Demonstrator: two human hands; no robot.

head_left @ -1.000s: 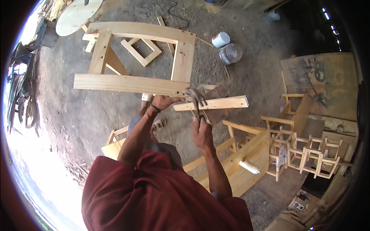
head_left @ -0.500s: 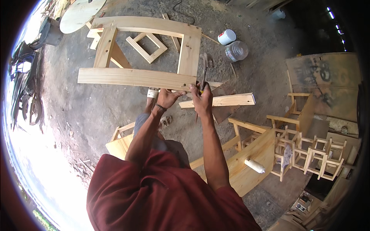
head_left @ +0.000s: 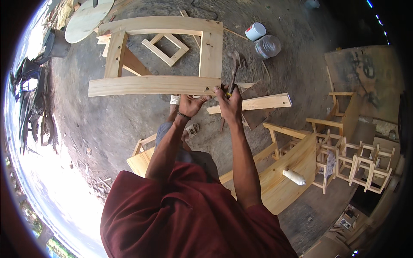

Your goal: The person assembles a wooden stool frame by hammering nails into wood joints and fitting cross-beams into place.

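Observation:
A rectangular frame of pale wooden boards (head_left: 150, 85) is in front of me, with dark fastener spots at its corners. My left hand (head_left: 189, 106) grips its near board from below; the fingers are partly hidden under the edge and the thumb points right. At the near right corner, my right hand (head_left: 230, 103) is closed round the handle of a claw hammer (head_left: 235, 69), its thumb against the board's end. The hammer's head points away from me, just right of the frame. Whether the right hand also pinches something small at the corner I cannot make out.
A loose plank (head_left: 266, 103) lies right of my hands. Beyond are a small wooden frame (head_left: 172, 59), a white bucket (head_left: 255, 31) and a clear plastic jug (head_left: 267, 46). At right, a wooden bench (head_left: 284, 172) bears a white bottle (head_left: 294, 176); small stools (head_left: 365, 165) stand behind.
The whole view has turned slightly. The hammer's head leans a little farther right and away, while both hands stay at the frame's near right corner.

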